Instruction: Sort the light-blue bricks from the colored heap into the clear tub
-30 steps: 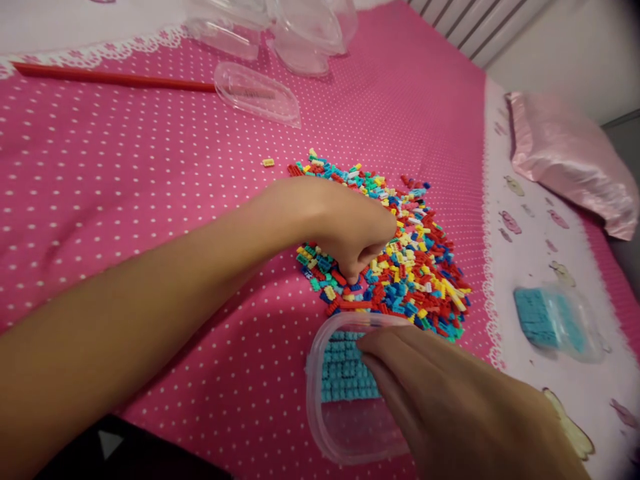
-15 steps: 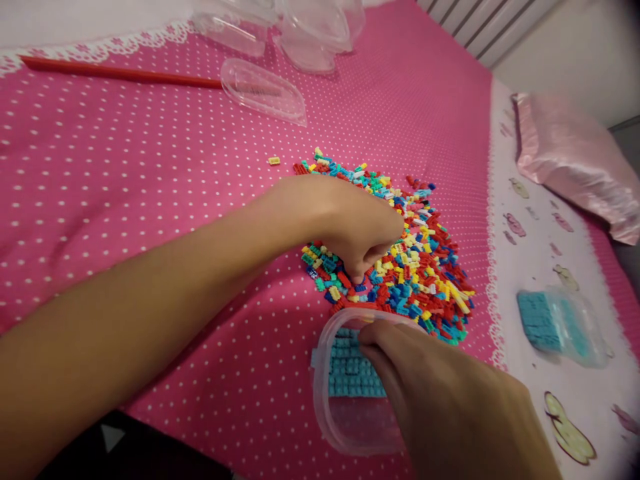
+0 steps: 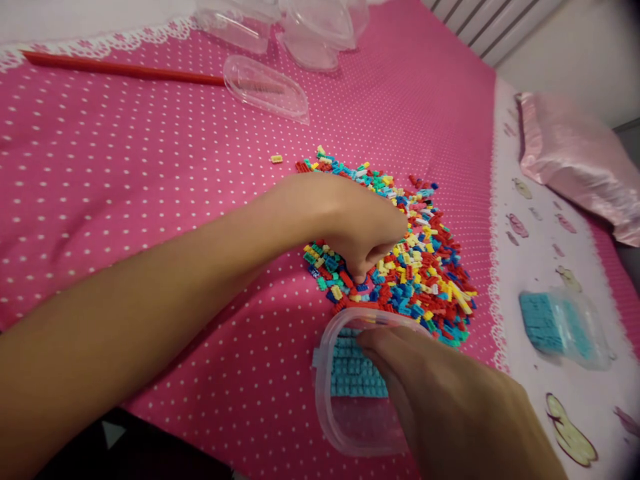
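Observation:
A heap of small toy building bricks [image 3: 425, 267] in many colours lies on pink dotted cloth. My left hand [image 3: 365, 227] reaches into it, its fingers bent down and closed at the near-left side; what they pinch is hidden. Just in front stands a clear plastic box [image 3: 327, 413], open at the top, with neat rows of light-blue bricks [image 3: 353, 373] along its far part. Over the box's right side is my right hand [image 3: 425, 380], fingers curled down inside by the blue rows. Its fingertips are out of sight, so anything they grip cannot be seen.
A clear bag with blue bricks [image 3: 543, 323] lies at right, near a shiny pink pillow [image 3: 575, 163]. Clear plastic containers [image 3: 315, 33] stand at the back. A red stick [image 3: 125, 69] touches a clear scoop-shaped piece [image 3: 267, 90]. One yellow brick [image 3: 277, 159] lies apart.
The whole view has shifted very slightly. Both hands keep nearly the same places, the left in the bricks and the right at the box.

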Demonstrator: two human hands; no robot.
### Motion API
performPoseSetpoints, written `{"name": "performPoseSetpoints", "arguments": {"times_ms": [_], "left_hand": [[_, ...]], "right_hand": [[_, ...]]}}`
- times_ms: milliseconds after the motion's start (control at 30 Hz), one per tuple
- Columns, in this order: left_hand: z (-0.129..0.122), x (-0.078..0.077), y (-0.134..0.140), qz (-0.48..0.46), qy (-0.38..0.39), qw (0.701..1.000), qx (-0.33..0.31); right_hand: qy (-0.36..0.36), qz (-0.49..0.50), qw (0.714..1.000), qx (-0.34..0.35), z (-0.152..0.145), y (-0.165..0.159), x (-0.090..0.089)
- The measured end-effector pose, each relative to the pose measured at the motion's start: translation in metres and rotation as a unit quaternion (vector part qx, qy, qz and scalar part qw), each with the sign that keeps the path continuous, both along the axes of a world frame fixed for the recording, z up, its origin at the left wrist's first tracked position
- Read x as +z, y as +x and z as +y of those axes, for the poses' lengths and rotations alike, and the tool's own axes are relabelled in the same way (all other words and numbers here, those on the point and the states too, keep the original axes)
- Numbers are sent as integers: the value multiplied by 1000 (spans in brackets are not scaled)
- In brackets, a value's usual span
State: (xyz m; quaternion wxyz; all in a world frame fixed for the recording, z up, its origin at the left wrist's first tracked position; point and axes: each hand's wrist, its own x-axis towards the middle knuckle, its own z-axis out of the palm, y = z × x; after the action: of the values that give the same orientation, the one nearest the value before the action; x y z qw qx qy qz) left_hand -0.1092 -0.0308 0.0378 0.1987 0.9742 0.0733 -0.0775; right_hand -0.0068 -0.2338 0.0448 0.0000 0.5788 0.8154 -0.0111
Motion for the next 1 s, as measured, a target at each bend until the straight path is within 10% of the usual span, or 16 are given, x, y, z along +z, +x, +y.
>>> {"name": "performPoseSetpoints", "arguments": {"times_ms": [1000], "left_hand": [[-2,3,1,17,22,1000,3]], "right_hand": [[14,-54,998,-7,-3,6,3]]}}
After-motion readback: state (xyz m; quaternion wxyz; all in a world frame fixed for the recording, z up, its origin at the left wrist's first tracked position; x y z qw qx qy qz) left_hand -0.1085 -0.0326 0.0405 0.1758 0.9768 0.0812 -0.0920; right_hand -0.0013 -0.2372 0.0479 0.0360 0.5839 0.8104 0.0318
